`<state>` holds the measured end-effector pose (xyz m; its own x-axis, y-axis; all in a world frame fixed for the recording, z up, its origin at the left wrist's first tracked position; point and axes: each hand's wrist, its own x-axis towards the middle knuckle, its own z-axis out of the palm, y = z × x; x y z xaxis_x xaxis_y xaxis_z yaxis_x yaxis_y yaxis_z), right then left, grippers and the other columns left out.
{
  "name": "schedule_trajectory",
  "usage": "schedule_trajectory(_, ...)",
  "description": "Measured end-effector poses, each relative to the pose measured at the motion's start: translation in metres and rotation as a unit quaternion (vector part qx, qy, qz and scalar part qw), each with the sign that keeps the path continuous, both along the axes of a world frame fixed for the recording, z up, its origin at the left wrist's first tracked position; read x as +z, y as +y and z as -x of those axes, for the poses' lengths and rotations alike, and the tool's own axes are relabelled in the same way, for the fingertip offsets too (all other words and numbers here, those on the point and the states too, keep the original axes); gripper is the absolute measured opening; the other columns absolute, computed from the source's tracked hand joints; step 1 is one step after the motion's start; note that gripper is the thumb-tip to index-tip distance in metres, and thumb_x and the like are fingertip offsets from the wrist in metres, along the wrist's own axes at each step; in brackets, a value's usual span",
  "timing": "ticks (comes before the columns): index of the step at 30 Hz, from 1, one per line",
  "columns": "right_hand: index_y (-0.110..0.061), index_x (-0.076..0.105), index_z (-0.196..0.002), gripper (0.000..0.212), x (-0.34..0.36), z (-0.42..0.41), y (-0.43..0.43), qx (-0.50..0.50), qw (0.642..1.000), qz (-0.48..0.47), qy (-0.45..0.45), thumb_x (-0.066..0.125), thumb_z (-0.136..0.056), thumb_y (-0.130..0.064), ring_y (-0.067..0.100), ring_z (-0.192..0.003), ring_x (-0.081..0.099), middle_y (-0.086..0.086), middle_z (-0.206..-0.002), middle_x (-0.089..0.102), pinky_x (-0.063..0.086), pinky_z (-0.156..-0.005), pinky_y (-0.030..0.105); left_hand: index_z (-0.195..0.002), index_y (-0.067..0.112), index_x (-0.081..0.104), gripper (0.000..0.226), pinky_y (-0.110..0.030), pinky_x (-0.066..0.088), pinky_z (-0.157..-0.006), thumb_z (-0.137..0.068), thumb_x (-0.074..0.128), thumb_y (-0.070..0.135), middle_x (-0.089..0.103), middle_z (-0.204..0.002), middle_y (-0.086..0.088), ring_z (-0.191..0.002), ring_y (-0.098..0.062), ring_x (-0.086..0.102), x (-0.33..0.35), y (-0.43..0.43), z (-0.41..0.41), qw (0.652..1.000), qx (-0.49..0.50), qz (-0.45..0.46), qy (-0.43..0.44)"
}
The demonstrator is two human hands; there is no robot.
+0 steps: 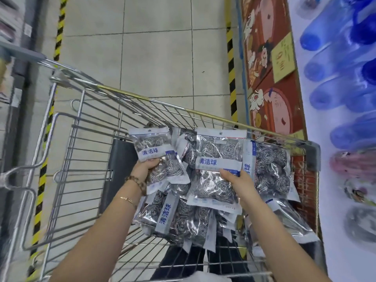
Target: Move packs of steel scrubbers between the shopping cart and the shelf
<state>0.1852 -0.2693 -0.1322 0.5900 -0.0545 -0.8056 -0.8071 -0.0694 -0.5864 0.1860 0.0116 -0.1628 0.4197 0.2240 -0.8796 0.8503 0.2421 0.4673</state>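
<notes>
Left hand (144, 167): grips small pack (149, 144), clear bag with silver coils and a blue label.
Right hand (237, 181): pinches bigger pack (220, 151), at 3 o'clock from the small one.
Cart (67, 159): more such packs in a heap.

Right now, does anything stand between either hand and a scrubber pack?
Nothing visible does. The left hand grips one pack and the right hand grips a second pack, both above the pile in the cart.

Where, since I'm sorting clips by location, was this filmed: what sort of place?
Probably a supermarket aisle: a wire shopping cart holds many identical packs of steel scrubbers, and blue bottles are displayed on the right.
</notes>
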Motion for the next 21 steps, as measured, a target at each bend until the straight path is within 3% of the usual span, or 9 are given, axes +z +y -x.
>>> schedule_trajectory(2,-0.025,0.060,-0.095,0.016,0.008,0.004,-0.008,0.001,1.000,0.013,-0.004,0.071,-0.083,-0.027,0.016,-0.093,0.058,-0.005,-0.097,0.065,0.038,-0.086,0.032,-0.112,0.003,0.060,0.040,-0.033,0.053,-0.075,-0.077,0.071,0.018,0.068,-0.103,-0.012,-0.088,-0.023,0.066,0.011,-0.005,0.023,0.999,-0.041,0.000,-0.004)
schedule_trajectory(4,-0.017,0.063,-0.107,0.029,0.015,0.012,-0.016,0.005,1.000,0.021,-0.010,0.071,-0.082,-0.029,0.017,-0.097,0.060,-0.003,-0.101,0.067,0.039,-0.088,0.033,-0.118,0.002,0.056,0.076,-0.048,0.048,-0.092,-0.055,0.087,0.031,0.063,-0.115,-0.019,-0.105,-0.033,0.060,0.015,-0.010,0.041,0.997,-0.072,0.028,0.010)
schedule_trajectory(6,-0.015,0.062,-0.111,0.034,0.024,0.021,-0.025,0.005,0.999,0.031,-0.014,0.071,-0.082,-0.028,0.016,-0.096,0.060,-0.002,-0.104,0.067,0.040,-0.088,0.033,-0.124,-0.001,0.049,0.098,-0.046,0.049,-0.092,-0.042,0.092,0.032,0.062,-0.115,-0.018,-0.104,-0.030,0.061,0.022,-0.022,0.050,0.992,-0.116,0.049,0.006)
schedule_trajectory(8,-0.018,0.062,-0.104,0.024,0.032,0.034,-0.037,-0.007,0.999,0.033,-0.017,0.070,-0.083,-0.025,0.013,-0.092,0.060,-0.002,-0.100,0.067,0.043,-0.085,0.034,-0.115,0.001,0.051,0.063,-0.032,0.053,-0.086,-0.062,0.083,0.014,0.066,-0.103,-0.009,-0.093,-0.018,0.065,0.045,-0.045,0.052,0.986,-0.161,0.047,-0.011)
schedule_trajectory(10,-0.021,0.060,-0.097,0.016,0.042,0.049,-0.049,-0.026,0.998,0.039,-0.029,0.069,-0.084,-0.023,0.011,-0.088,0.059,-0.004,-0.095,0.066,0.043,-0.078,0.032,-0.103,0.006,0.057,0.036,-0.036,0.048,-0.093,-0.071,0.073,0.005,0.066,-0.094,-0.005,-0.095,-0.020,0.063,0.056,-0.066,0.052,0.980,-0.193,0.031,-0.033)
schedule_trajectory(15,-0.018,0.058,-0.112,0.026,0.060,0.094,-0.087,-0.138,0.983,0.079,-0.094,0.065,-0.087,-0.022,0.015,-0.095,0.059,-0.002,-0.105,0.065,0.041,-0.085,0.032,-0.113,0.003,0.052,0.047,-0.028,0.035,-0.094,-0.082,0.065,0.034,0.052,-0.104,0.010,-0.104,-0.012,0.049,0.085,-0.125,0.041,0.953,-0.281,-0.067,-0.094)
schedule_trajectory(17,-0.019,0.056,-0.114,0.030,0.065,0.113,-0.103,-0.187,0.969,0.103,-0.123,0.066,-0.087,-0.022,0.014,-0.098,0.059,-0.004,-0.107,0.065,0.041,-0.089,0.031,-0.111,0.002,0.055,0.050,-0.032,0.041,-0.096,-0.080,0.067,0.038,0.055,-0.097,0.007,-0.090,-0.011,0.053,0.089,-0.149,0.040,0.936,-0.317,-0.089,-0.122)
schedule_trajectory(19,-0.017,0.052,-0.116,0.032,0.073,0.132,-0.120,-0.229,0.954,0.118,-0.152,0.065,-0.087,-0.018,0.009,-0.095,0.060,-0.009,-0.103,0.063,0.042,-0.086,0.027,-0.106,-0.003,0.056,0.056,-0.029,0.048,-0.088,-0.075,0.070,0.042,0.059,-0.081,0.004,-0.076,-0.011,0.056,0.094,-0.176,0.043,0.930,-0.327,-0.085,-0.146)
schedule_trajectory(21,-0.015,0.051,-0.115,0.032,0.083,0.154,-0.140,-0.264,0.941,0.132,-0.165,0.065,-0.087,-0.016,0.011,-0.093,0.061,-0.008,-0.100,0.063,0.046,-0.076,0.024,-0.100,0.008,0.051,0.044,-0.030,0.043,-0.090,-0.076,0.069,0.039,0.056,-0.087,0.007,-0.088,-0.013,0.053,0.105,-0.207,0.051,0.928,-0.335,-0.066,-0.151)
